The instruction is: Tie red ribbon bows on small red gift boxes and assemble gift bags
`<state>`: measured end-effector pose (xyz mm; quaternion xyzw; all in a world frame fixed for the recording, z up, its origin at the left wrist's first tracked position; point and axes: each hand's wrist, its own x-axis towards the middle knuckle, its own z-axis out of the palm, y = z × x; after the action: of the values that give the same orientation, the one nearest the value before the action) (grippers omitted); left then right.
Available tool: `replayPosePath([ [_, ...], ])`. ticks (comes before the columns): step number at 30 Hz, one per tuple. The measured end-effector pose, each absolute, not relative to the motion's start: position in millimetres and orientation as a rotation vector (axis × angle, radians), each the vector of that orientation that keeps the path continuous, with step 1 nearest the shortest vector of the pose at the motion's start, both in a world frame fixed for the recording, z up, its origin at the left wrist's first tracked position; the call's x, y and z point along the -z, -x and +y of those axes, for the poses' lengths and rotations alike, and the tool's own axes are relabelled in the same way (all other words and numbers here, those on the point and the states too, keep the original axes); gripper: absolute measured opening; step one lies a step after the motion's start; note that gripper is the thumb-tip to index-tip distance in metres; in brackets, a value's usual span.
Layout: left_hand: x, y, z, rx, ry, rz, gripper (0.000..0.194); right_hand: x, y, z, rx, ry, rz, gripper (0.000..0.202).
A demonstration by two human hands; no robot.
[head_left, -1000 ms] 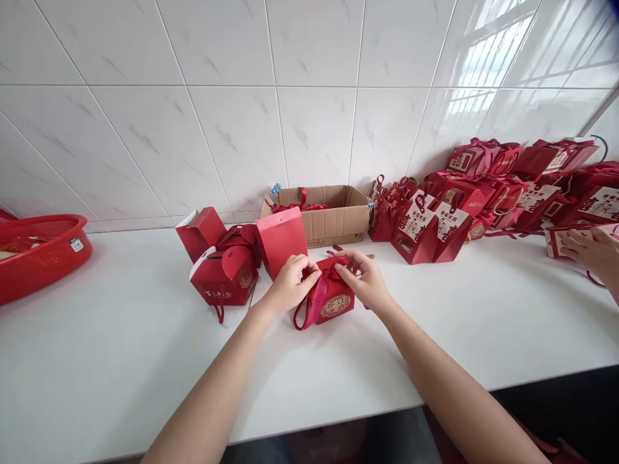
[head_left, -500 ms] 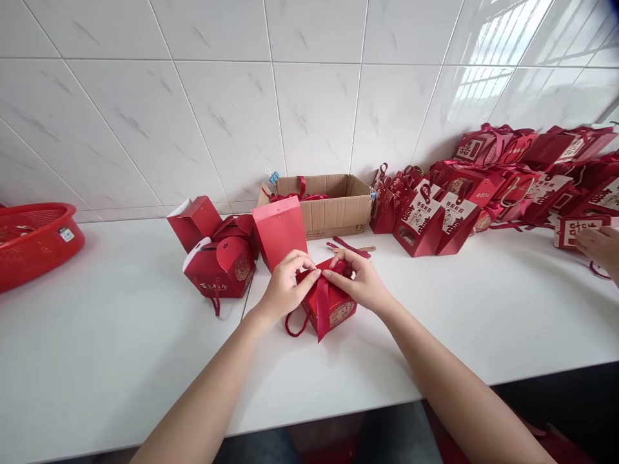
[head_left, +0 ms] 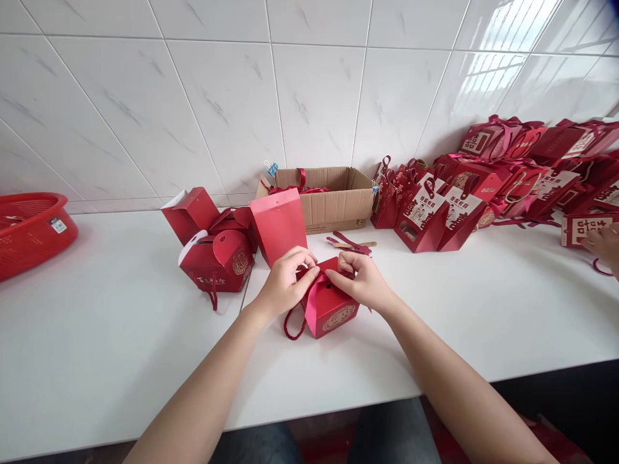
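A small red gift box with a gold emblem stands on the white table before me. Over its top runs a red ribbon, one end hanging down the front left side. Pinched at the ribbon on the box's top left is my left hand, thumb and fingers together. My right hand also has its fingers curled and its thumb against the ribbon, close beside the left thumb. Fingers cover most of the knot area. A dark red cord handle loops out at the box's left side.
Red boxes and an upright red box stand left. Behind is a cardboard box with ribbons, loose strips in front. Many red gift boxes pile right, near another person's hand. A red basket sits far left.
The hanging ribbon end has swung from the box's front to the left, uncovering the emblem. My right fingers have curled in more tightly. The view has tilted slightly.
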<state>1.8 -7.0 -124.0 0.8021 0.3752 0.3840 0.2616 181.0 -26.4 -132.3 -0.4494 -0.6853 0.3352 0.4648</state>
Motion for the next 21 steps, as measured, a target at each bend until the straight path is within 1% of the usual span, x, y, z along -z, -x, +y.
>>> replayPosePath([
  [6, 125.9, 0.2, -5.9, -1.03, -2.137, 1.018, 0.015, 129.6, -185.4, -29.0, -0.895, 1.071, -1.717, 0.041],
  [12, 125.9, 0.9, -7.5, -1.037, -2.164, 0.901, 0.013, 129.6, -183.1, -28.4, -1.041, 1.104, -1.594, 0.041],
  [16, 125.7, 0.9, -8.8, -1.051, -2.185, 0.878, 0.012, 129.5, -182.5, -28.9, -0.945, 1.107, -1.657, 0.047],
  [21, 127.7, 1.2, -7.6, -1.074, -2.212, 0.867, 0.013, 131.5, -185.0, -28.7, -0.873, 1.028, -1.758, 0.043],
])
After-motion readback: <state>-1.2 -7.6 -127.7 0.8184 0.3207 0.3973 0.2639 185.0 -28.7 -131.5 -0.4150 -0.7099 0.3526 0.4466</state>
